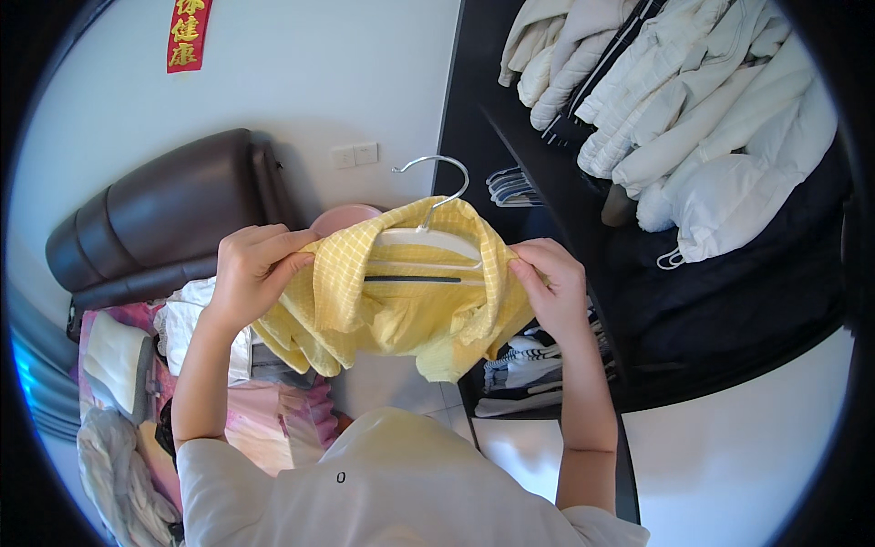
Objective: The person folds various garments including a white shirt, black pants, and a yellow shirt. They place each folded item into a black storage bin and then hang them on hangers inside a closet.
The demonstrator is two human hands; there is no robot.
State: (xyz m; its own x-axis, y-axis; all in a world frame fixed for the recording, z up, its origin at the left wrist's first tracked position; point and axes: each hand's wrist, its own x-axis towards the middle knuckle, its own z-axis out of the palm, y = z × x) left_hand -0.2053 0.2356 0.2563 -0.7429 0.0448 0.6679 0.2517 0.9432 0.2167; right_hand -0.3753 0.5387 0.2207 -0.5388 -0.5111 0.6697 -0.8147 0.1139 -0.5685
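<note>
A yellow checked shirt point(342, 287) hangs on a white plastic hanger point(427, 239), held up in front of my chest. The hanger's metal hook point(466, 179) rises above the open collar and touches nothing. My left hand point(263, 263) pinches the cloth at one shoulder between thumb and fingers. At the opposite shoulder, my right hand point(552, 284) grips the fabric in the same way. Inside the neck opening, the hanger's lower bar with a dark strip shows. The garment's lower part is bunched and foreshortened from above.
A dark wardrobe point(472, 102) on the right holds white padded jackets point(718, 137), several spare hangers point(513, 188) and folded clothes point(523, 362). To the left is a bed point(256, 417) with a brown padded headboard point(171, 205), a pillow point(116, 355) and loose clothing. A pink basin point(345, 217) sits behind the shirt.
</note>
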